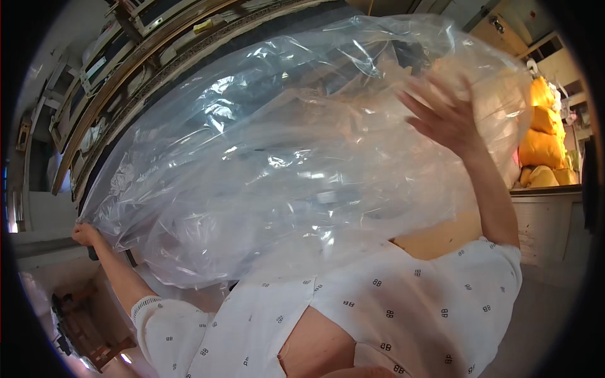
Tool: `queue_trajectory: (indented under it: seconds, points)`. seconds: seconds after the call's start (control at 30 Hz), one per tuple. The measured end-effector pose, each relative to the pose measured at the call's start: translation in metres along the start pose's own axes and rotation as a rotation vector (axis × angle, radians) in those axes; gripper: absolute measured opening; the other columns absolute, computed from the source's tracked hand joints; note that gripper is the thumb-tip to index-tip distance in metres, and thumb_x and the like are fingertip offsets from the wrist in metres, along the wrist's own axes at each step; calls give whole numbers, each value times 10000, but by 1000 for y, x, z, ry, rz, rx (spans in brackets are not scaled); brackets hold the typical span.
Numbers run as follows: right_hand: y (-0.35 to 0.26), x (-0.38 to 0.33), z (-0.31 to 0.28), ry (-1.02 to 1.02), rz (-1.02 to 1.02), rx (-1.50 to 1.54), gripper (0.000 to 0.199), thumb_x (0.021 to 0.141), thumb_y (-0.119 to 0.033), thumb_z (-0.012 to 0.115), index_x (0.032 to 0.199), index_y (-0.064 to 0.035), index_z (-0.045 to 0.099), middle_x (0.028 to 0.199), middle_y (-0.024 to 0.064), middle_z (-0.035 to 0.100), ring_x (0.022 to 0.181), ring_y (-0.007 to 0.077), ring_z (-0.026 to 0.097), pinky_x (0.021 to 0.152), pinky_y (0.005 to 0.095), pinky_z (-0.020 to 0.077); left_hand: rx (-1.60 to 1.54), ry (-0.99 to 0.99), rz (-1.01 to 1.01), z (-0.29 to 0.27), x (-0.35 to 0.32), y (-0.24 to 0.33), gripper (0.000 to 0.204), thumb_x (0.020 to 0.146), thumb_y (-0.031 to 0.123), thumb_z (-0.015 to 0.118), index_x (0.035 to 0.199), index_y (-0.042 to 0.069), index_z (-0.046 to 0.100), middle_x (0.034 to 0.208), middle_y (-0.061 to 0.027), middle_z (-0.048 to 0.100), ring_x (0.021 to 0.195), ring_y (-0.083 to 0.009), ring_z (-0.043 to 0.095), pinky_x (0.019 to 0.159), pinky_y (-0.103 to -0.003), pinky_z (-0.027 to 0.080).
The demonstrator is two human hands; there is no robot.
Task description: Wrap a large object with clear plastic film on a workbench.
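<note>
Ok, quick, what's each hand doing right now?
Left hand: closed, its grip holding an edge of the large clear wrinkled plastic film.
Right hand: open, over the film; whether it touches, I can't tell.

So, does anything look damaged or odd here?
I see no obvious damage. The clear plastic looks oddly wrinkled and puffed up in front of the person, its far-left edge gripped by the left hand; the right hand is spread open.

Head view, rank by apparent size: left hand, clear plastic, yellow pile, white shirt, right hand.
1. clear plastic
2. white shirt
3. yellow pile and right hand: too alike to rank
4. left hand, closed on the plastic's edge
</note>
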State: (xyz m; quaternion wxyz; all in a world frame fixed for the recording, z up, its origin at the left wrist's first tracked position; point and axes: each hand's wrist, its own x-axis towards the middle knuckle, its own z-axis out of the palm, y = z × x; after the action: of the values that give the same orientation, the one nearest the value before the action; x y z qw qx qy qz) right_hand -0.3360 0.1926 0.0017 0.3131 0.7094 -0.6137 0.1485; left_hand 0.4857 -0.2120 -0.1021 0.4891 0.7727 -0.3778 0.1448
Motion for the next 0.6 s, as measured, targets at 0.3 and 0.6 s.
queue_trajectory:
  seconds: [0.3,0.6]
  points:
    - [9,44,105,-235,632,677,346,693,-223,678,966,-63,538,1052,65,506,977,217,485,772,308,409,127,-97,145,-13,31,-81,309,763,238,506,918,-25,553,948,-192,576,846,-378,548,776,-431,403]
    - [-3,48,165,-37,474,359,406,654,-258,709,943,-55,508,922,74,494,882,229,481,748,328,406,120,-232,56,-21,16,-50,257,808,203,456,923,-8,548,929,-178,586,843,-336,553,742,-399,413]
